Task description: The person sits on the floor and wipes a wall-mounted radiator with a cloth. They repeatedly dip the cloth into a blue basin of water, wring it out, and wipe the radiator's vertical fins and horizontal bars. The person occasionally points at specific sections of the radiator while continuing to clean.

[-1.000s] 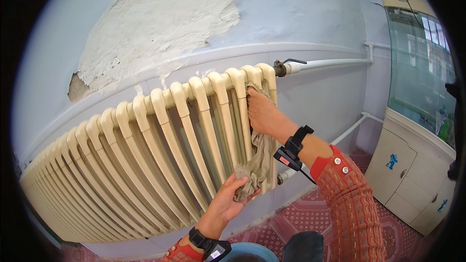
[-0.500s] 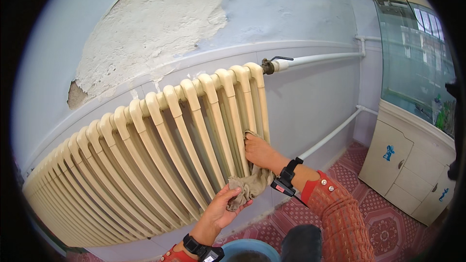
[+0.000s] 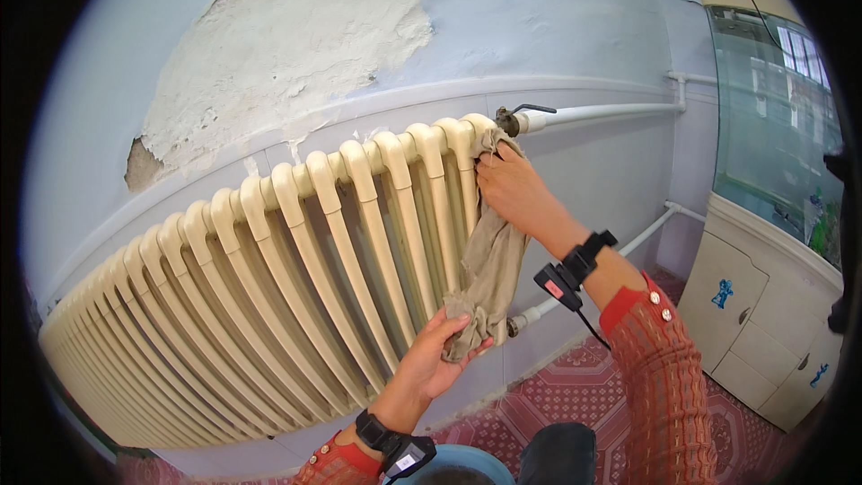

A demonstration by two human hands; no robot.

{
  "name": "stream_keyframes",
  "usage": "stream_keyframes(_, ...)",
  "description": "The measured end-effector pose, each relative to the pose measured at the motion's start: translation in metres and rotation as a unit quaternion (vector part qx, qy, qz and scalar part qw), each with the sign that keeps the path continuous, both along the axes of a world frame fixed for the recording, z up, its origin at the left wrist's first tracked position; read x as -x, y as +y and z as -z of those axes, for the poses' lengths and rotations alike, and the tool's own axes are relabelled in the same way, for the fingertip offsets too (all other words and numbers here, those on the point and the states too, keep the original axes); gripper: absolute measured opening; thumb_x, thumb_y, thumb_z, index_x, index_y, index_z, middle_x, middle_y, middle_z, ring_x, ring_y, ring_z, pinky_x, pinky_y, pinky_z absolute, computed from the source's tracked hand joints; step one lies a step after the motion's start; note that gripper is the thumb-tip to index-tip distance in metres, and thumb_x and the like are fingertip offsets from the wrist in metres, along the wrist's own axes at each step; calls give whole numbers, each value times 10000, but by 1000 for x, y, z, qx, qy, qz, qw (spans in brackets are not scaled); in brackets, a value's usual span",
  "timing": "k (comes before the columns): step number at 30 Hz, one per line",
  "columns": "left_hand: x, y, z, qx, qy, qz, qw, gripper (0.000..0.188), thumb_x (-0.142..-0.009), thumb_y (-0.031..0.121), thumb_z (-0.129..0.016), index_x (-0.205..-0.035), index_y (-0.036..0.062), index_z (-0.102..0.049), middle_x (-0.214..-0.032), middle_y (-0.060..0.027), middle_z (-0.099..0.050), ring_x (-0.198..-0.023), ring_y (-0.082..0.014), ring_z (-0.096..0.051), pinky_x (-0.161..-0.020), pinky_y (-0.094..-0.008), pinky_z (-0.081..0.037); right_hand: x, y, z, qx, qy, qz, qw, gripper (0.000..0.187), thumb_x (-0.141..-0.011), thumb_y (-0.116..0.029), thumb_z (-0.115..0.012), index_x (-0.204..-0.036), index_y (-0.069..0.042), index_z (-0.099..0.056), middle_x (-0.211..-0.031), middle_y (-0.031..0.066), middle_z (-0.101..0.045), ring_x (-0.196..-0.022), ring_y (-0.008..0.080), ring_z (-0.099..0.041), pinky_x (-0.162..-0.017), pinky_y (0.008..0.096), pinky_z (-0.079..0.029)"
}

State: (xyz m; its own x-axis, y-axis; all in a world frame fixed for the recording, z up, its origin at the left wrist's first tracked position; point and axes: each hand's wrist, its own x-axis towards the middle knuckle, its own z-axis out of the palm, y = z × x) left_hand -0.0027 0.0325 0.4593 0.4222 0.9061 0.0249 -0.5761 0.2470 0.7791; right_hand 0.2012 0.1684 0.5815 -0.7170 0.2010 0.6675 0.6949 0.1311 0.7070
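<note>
A cream ribbed radiator (image 3: 323, 233) runs along the wall in front of me. Stretched down its right end is a damp-looking, grey-brown cleaning cloth (image 3: 492, 251). My right hand (image 3: 516, 193) is closed on the cloth's upper part and presses it against the top of the last column, just below the valve (image 3: 510, 121). Lower down, my left hand (image 3: 435, 359) grips the bunched bottom end of the same cloth, near the foot of the radiator. The right fingertips are partly hidden by cloth.
A pale pipe (image 3: 602, 114) leads right from the valve, and a lower pipe (image 3: 642, 235) runs beneath it. A glass tank (image 3: 763, 117) stands on a cream cabinet (image 3: 763, 323) at the right. Below me is a blue basin (image 3: 489, 462) on the red patterned floor (image 3: 584, 386).
My right hand has moved up the end column to its top, pulling the cloth out long. My left hand has shifted slightly right and up, still holding the lower end.
</note>
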Motion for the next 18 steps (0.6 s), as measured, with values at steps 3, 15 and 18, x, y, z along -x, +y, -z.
stream_keyframes(3, -1, 6, -7, -13, 0, 13, 1000, 326, -926, 87, -575, -1246, 84, -516, -1193, -37, -592, -1093, -207, -584, -984, -471, -481, 6, 15, -4, 61, -2, -6, 998, 96, -740, -106, -565, -722, -85, -658, -753, 26, -614, -895, 190, -564, -961, 332, -383)
stream_keyframes(15, -6, 26, 14, 26, -20, -1, 999, 249, -930, 89, -570, -1178, 96, -550, -1163, -30, -609, -1069, -199, -594, -956, -452, -496, 15, 56, 4, -6, 9, -90, 996, 182, -796, -178, -546, -719, -126, -702, -761, 33, -672, -848, 194, -605, -996, 322, -339)
stream_keyframes(18, -8, 27, 26, 52, -23, -14, 998, 204, -929, 93, -577, -1132, 89, -558, -1138, -46, -612, -1038, -211, -597, -916, -441, -511, 13, 48, 13, 10, -22, -11, 1000, 205, -811, -203, -539, -782, -122, -725, -793, 25, -680, -900, 184, -602, -1003, 338, -331)
